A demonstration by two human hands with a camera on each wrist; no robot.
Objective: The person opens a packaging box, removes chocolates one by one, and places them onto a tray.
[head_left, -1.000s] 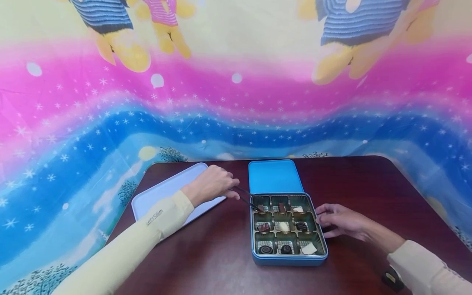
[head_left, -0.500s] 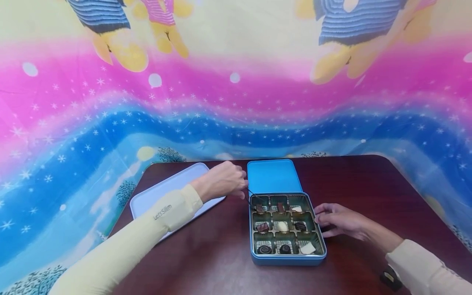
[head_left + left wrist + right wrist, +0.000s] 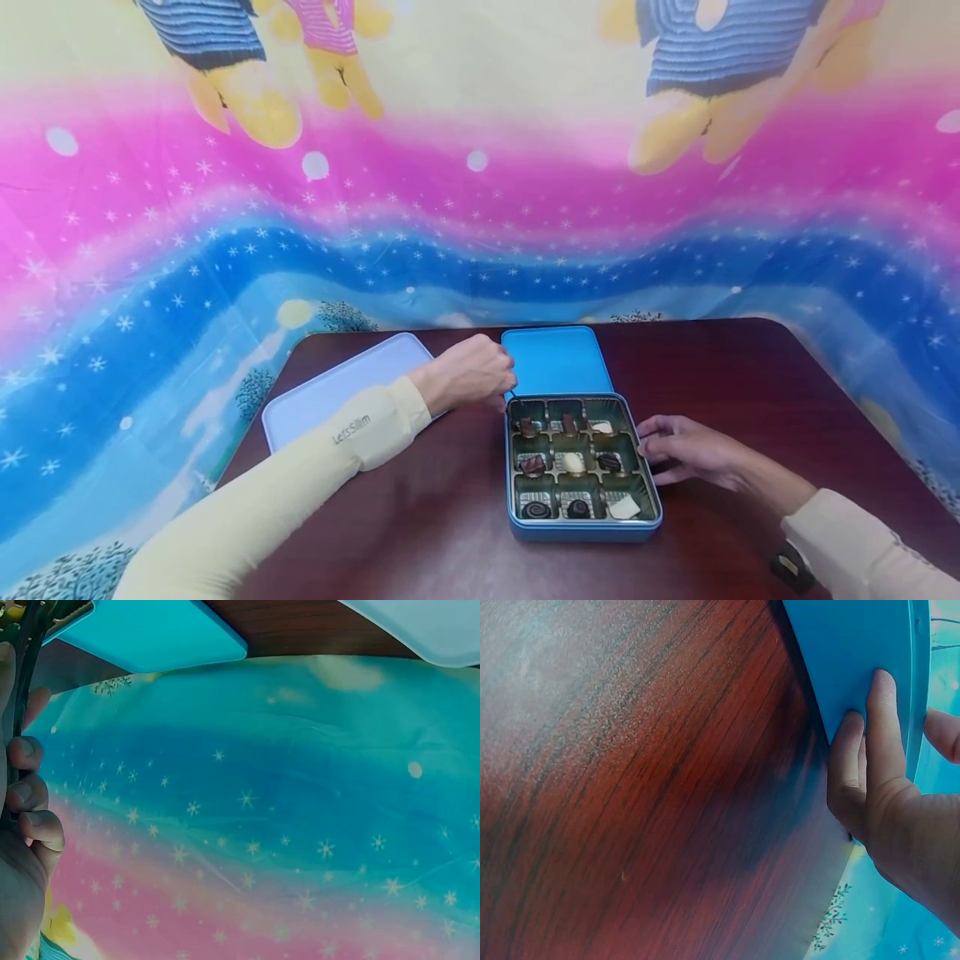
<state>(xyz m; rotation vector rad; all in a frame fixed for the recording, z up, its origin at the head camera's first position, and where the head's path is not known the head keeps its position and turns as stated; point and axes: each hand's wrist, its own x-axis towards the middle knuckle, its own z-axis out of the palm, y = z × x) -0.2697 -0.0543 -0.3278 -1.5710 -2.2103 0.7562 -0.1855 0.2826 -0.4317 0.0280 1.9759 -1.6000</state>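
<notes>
A blue tin (image 3: 585, 529) stands on the table, its gold insert split into several compartments with chocolates in them. Dark, white and striped pieces show, such as a dark swirl chocolate (image 3: 537, 510) at front left and a white chocolate (image 3: 623, 507) at front right. My left hand (image 3: 474, 371) is at the tin's back left corner and grips slim black tongs (image 3: 28, 667); their tips are hard to see in the head view, near the brown chocolate (image 3: 528, 427) at back left. My right hand (image 3: 697, 450) touches the tin's right side with extended fingers (image 3: 885, 735).
A light blue lid (image 3: 558, 362) lies flat behind the tin. To the left is a pale lavender tray (image 3: 322, 400), partly behind my left forearm. The dark red-brown table (image 3: 420, 533) ends at a printed cloth backdrop (image 3: 480, 242).
My left hand with the tongs has moved right, closer to the tin's back left corner, and the tongs show less. My right hand stays at the tin's side.
</notes>
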